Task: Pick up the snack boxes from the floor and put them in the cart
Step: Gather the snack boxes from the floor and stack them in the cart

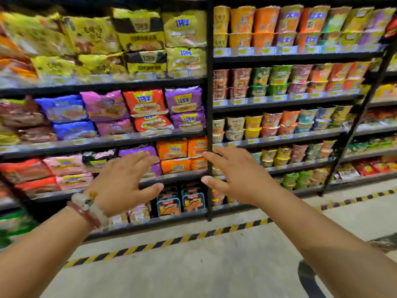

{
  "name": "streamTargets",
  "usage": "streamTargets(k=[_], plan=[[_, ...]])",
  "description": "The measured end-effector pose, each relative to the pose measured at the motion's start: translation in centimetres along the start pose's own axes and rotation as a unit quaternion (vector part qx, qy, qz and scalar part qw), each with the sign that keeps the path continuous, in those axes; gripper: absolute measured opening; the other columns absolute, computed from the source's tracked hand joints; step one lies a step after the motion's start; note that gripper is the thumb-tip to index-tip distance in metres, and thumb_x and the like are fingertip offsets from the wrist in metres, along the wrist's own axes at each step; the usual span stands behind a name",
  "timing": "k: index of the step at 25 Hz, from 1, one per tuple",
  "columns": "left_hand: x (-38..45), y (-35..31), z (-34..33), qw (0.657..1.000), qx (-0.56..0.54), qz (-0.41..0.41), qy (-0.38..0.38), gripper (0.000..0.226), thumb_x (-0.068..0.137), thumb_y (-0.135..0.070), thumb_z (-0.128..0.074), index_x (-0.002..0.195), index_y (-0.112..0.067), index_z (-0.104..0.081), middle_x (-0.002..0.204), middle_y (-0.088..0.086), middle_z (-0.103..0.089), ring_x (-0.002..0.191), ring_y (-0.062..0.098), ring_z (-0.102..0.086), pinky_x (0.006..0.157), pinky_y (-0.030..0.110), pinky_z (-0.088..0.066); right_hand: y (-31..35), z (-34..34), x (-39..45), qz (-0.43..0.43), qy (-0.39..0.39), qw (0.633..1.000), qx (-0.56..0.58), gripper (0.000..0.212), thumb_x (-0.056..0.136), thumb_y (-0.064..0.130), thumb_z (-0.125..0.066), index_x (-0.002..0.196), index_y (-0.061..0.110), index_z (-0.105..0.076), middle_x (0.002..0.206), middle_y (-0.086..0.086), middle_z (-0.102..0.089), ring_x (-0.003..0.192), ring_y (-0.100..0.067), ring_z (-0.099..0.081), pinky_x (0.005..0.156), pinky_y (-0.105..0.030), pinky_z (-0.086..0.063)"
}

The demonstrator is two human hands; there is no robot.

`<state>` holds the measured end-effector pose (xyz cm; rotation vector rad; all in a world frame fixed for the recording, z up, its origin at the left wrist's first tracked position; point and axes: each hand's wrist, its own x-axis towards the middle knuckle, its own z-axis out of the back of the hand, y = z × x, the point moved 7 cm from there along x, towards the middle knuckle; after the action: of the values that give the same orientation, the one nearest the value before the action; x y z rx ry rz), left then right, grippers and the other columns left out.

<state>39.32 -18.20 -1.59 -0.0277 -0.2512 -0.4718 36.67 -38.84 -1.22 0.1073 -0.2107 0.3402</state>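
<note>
Both my arms reach forward in front of a store shelf. My left hand (123,181), with bead bracelets on the wrist, has its fingers spread and holds nothing. My right hand (238,174) is also spread and empty, a short gap away from the left. No snack boxes on the floor and no cart are in view. The picture is blurred from motion.
Black shelving (209,117) fills the view, with noodle packets (146,102) on the left bay and cup noodles (272,123) on the right. A yellow-and-black hazard stripe (193,236) runs along the grey concrete floor (193,274) at the shelf base.
</note>
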Motion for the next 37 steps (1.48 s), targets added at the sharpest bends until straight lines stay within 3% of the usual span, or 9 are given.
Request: streamTargets(k=[4, 7, 10, 15, 18, 26, 29, 34, 37], plan=[[-8.6, 10.7, 1.5, 0.995, 0.027, 0.092, -0.012, 0.094, 0.066, -0.08, -0.014, 0.144, -0.031, -0.036, 0.149, -0.002, -0.037, 0.135, 0.022, -0.037, 0.106, 0.045, -0.031, 11.2, -2.9, 5.1, 0.094, 0.014, 0.995, 0.041, 0.065, 0.092, 0.062, -0.03, 0.15, 0.033, -0.021, 0.153, 0.004, -0.025, 0.139, -0.019, -0.02, 0.113, -0.036, -0.017], [-14.3, 17.4, 2.3, 0.984, 0.04, 0.172, -0.034, 0.103, 0.067, -0.089, -0.011, 0.14, -0.024, -0.044, 0.145, 0.002, -0.043, 0.132, 0.025, -0.041, 0.105, 0.05, -0.036, 18.6, -4.8, 8.4, 0.166, 0.025, 0.984, 0.052, 0.064, 0.093, 0.06, -0.031, 0.15, 0.032, -0.021, 0.153, 0.001, -0.025, 0.139, -0.021, -0.02, 0.113, -0.037, -0.017], [-18.6, 22.3, 2.6, 0.97, 0.057, 0.235, -0.032, 0.095, 0.07, -0.081, -0.015, 0.141, -0.024, -0.044, 0.145, 0.002, -0.043, 0.132, 0.024, -0.042, 0.106, 0.047, -0.035, 24.7, -6.3, 11.6, 0.234, 0.026, 0.97, 0.062, 0.062, 0.094, 0.059, -0.033, 0.149, 0.031, -0.023, 0.153, 0.003, -0.026, 0.137, -0.019, -0.023, 0.111, -0.035, -0.018], [-23.5, 29.7, 2.4, 0.942, 0.07, 0.325, -0.036, 0.107, 0.068, -0.088, 0.002, 0.139, -0.024, -0.046, 0.146, 0.003, -0.044, 0.134, 0.023, -0.041, 0.107, 0.044, -0.034, 33.3, -9.8, 18.3, 0.332, 0.039, 0.94, 0.073, 0.062, 0.095, 0.057, -0.032, 0.149, 0.03, -0.022, 0.153, 0.002, -0.025, 0.139, -0.019, -0.02, 0.111, -0.035, -0.016], [-24.7, 34.3, 2.3, 0.926, 0.105, 0.359, -0.05, 0.092, 0.078, -0.079, -0.012, 0.131, -0.018, -0.055, 0.135, 0.008, -0.055, 0.122, 0.028, -0.053, 0.097, 0.046, -0.043, 38.1, -11.6, 23.1, 0.384, 0.056, 0.918, 0.079, 0.063, 0.095, 0.058, -0.031, 0.151, 0.031, -0.017, 0.154, 0.003, -0.022, 0.14, -0.019, -0.017, 0.111, -0.035, -0.016], [-29.2, 45.1, 0.0, 0.861, 0.122, 0.49, -0.051, 0.099, 0.078, -0.082, -0.002, 0.13, -0.018, -0.057, 0.133, 0.01, -0.057, 0.121, 0.029, -0.055, 0.095, 0.05, -0.042, 50.2, -16.3, 34.6, 0.516, 0.068, 0.85, 0.078, 0.07, 0.09, 0.069, -0.022, 0.151, 0.035, -0.012, 0.156, 0.002, -0.018, 0.142, -0.019, -0.012, 0.114, -0.034, -0.011], [-33.1, 48.1, -0.4, 0.832, 0.133, 0.536, -0.042, 0.092, 0.082, -0.079, -0.006, 0.13, -0.019, -0.056, 0.128, 0.013, -0.059, 0.116, 0.032, -0.058, 0.092, 0.052, -0.044, 56.0, -18.5, 36.5, 0.551, 0.086, 0.824, 0.099, 0.064, 0.096, 0.06, -0.028, 0.151, 0.033, -0.013, 0.155, 0.003, -0.019, 0.142, -0.017, -0.012, 0.113, -0.032, -0.009], [-39.8, 54.4, -0.2, 0.797, 0.168, 0.58, -0.02, 0.08, 0.09, -0.07, -0.012, 0.121, -0.014, -0.06, 0.115, 0.013, -0.066, 0.102, 0.033, -0.065, 0.08, 0.053, -0.05, 68.8, -22.6, 37.8, 0.61, 0.087, 0.779, 0.119, 0.069, 0.091, 0.066, -0.021, 0.151, 0.032, -0.017, 0.154, 0.002, -0.023, 0.14, -0.017, -0.016, 0.11, -0.031, -0.011], [-44.6, 59.4, -0.7, 0.779, 0.148, 0.61, -0.003, 0.073, 0.085, -0.067, -0.028, 0.123, -0.013, -0.06, 0.122, 0.015, -0.063, 0.111, 0.034, -0.061, 0.087, 0.056, -0.046, 76.3, -25.2, 37.9, 0.63, 0.098, 0.757, 0.144, 0.078, 0.085, 0.072, -0.013, 0.151, 0.031, -0.019, 0.154, 0.001, -0.024, 0.14, -0.018, -0.016, 0.111, -0.031, -0.01]])
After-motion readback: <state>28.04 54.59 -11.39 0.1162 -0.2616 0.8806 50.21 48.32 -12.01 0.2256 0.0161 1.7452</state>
